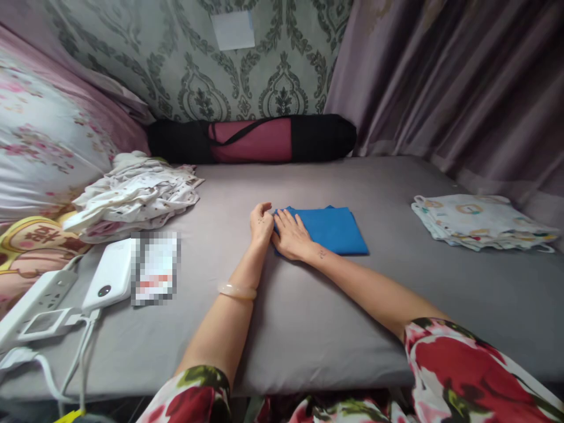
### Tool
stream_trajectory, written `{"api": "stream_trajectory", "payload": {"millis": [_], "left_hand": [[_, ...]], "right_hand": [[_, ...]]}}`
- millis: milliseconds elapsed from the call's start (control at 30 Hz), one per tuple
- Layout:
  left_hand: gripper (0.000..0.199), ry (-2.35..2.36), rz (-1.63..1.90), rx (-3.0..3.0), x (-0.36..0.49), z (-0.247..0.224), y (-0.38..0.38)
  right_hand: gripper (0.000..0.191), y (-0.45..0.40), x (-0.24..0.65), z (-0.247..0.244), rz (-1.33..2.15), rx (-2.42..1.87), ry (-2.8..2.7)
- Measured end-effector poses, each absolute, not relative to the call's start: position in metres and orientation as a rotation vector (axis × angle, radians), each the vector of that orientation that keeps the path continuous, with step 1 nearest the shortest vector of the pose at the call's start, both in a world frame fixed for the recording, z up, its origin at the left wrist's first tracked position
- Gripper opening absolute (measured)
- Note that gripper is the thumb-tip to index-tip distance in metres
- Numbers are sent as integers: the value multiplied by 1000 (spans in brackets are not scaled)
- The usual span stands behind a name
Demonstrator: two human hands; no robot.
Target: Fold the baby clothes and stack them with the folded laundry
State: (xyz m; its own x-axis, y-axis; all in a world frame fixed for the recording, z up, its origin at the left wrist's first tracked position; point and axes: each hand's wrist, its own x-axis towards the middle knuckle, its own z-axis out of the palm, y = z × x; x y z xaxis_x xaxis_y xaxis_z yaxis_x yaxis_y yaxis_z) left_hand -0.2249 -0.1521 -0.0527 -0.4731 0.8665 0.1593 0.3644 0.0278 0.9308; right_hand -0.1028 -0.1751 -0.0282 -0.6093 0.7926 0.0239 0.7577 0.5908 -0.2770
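A folded blue cloth (332, 231) lies flat on the grey sheet, in the middle of the head view. My right hand (291, 236) rests palm down on its left part, fingers stretched out and pointing away from me. Right at the cloth's left edge, my left hand (261, 223) stands on its side with the fingers curled in. Whether those fingers pinch the cloth's edge is hidden from me. A pale bangle (238, 291) circles my left forearm.
To the left are crumpled white fabrics (136, 197), a power bank (112, 273), a blurred-out packet (156, 267) and a power strip (39, 302) with cables. A stack of folded printed cloths (476, 220) lies right. A black and maroon bag (251, 141) lines the wall.
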Motion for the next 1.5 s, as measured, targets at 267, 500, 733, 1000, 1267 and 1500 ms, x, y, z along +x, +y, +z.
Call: {"api": "stream_trajectory", "payload": {"millis": [267,500,733,1000,1267,1500], "left_hand": [[41,1836,1373,1407,-222,-49,-153],[37,2031,1096,1604,-213,-50,-156],[36,2130,926,1766,-210,-49,-160],[37,2157,783,1782,-211,-40,-162],[48,1801,528,1773,-231,-12,-129],[66,1758,241,1647,-228,9,-108]], "right_hand": [[62,-170,-93,-25,495,-1267,-2617],[55,-141,-36,-14,281,-1476,-2422],[41,-109,33,-15,194,-1802,-2275],[37,-104,44,-17,104,-1799,-2323],[33,-91,50,-21,263,-1763,-2310],[35,-82,52,-23,421,-1749,-2319]]}}
